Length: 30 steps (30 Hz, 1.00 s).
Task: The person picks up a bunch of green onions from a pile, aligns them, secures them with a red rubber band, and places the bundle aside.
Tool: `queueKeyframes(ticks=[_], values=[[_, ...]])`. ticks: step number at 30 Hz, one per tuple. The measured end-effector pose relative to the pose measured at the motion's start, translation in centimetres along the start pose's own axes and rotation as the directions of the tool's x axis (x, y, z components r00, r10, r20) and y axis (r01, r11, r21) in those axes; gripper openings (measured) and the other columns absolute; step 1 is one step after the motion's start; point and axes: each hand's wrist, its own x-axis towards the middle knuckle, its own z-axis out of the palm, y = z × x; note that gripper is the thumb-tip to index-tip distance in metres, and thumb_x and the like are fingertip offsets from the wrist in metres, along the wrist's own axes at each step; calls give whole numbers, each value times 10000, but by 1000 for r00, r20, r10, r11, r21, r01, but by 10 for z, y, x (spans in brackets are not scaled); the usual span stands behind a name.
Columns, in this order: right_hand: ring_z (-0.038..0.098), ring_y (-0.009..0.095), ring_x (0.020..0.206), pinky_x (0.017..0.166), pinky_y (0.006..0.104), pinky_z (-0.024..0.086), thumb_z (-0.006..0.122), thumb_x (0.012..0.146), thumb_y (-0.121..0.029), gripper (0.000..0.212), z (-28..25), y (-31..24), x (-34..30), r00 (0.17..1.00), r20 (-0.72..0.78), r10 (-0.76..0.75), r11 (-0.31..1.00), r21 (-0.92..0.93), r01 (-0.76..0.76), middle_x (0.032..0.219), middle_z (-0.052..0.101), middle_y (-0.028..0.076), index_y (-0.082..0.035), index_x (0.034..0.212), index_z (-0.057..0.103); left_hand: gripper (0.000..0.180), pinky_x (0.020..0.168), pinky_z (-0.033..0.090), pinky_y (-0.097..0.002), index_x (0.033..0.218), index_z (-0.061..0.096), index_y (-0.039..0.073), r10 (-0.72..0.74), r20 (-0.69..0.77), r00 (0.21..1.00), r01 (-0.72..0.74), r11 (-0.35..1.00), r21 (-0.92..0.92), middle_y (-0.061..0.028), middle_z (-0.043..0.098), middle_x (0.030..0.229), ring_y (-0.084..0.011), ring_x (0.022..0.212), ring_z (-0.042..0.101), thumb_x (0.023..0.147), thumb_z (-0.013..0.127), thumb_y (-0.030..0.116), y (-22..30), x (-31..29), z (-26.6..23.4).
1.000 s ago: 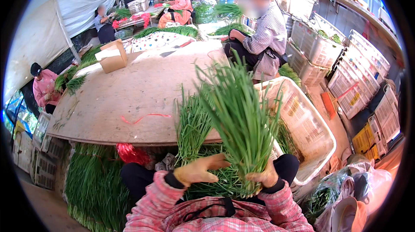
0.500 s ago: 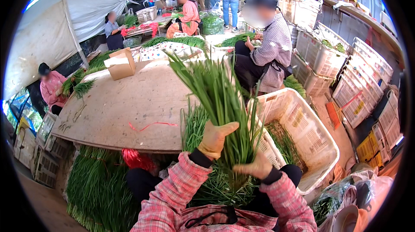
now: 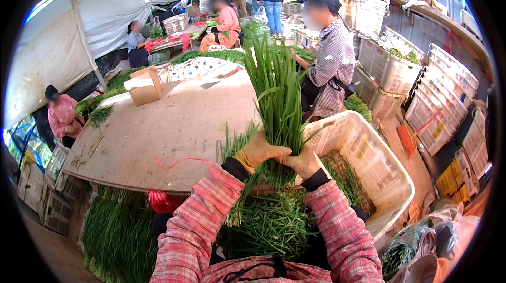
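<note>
A thick bunch of long, flat-leaved garlic chives [image 3: 276, 98] stands nearly upright in front of me, leaf tips up. My left hand [image 3: 259, 151], in a tan glove, is closed round it from the left. From the right, my right hand [image 3: 304, 162] grips the same bunch at about the same height, and the thumbs come close together. The lower stalks show beneath my hands. Under them, over my lap, lies a heap of loose chives [image 3: 271, 222]. More chives [image 3: 232, 146] lean against the board's edge, left of the bunch.
A wooden board table [image 3: 158, 130] holds a cardboard box [image 3: 143, 87] and a red tie [image 3: 182, 161]. To my right stands a white plastic crate [image 3: 387, 175] with chives inside. Below the table lie stacked chives [image 3: 118, 230] and red ties [image 3: 161, 200]. A co-worker [image 3: 334, 59] sits beyond the crate.
The bunch has gone from leaning left to nearly upright. My right hand has risen from the stalk ends, and my left hand has closed round the bunch beside it.
</note>
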Motion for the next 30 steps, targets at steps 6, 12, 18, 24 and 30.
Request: queueKeyframes(ticks=[6, 12, 18, 24, 30], values=[[560, 231, 1041, 884, 371, 485, 569, 859, -224, 475, 17, -5, 25, 998, 55, 24, 688, 723, -56, 1186, 533, 113, -31, 1268, 427, 485, 711, 496, -267, 1091, 552, 30, 228, -65, 972, -215, 963, 164, -27, 613, 905, -117, 805, 584, 652, 751, -21, 25, 14, 18], [595, 265, 974, 819, 354, 482, 703, 744, -120, 483, 37, -44, 14, 882, -27, -470, 755, -529, 387, 1071, 595, 158, -16, 1174, 509, 483, 692, 489, -269, 1075, 512, 7, 387, -250, 887, -321, 908, 268, -13, 590, 855, -106, 790, 570, 650, 741, -26, 43, 25, 37], [550, 385, 961, 803, 433, 453, 742, 668, -115, 667, 38, -40, 15, 925, -59, -375, 680, -696, 232, 1040, 555, 233, 38, 1232, 423, 191, 675, 478, -275, 902, 629, -23, 237, -453, 860, -76, 936, 345, -31, 652, 835, -114, 723, 586, 752, 679, 85, 46, 41, 29], [571, 270, 1035, 879, 353, 447, 792, 701, -207, 742, 37, -46, -4, 836, -100, -539, 648, -683, 336, 1077, 596, 162, 48, 1271, 393, 177, 656, 493, -265, 926, 659, -33, 278, -405, 871, -186, 950, 253, -89, 683, 848, -136, 725, 624, 798, 659, 90, 42, 38, 29], [592, 264, 961, 813, 353, 477, 803, 688, -251, 670, 30, -30, -11, 975, -101, -198, 909, -390, 144, 1050, 596, 170, 31, 1191, 462, 196, 672, 497, -252, 968, 618, -20, 266, -388, 883, -174, 951, 255, -81, 680, 849, -143, 728, 631, 806, 679, 71, 37, 43, 7]])
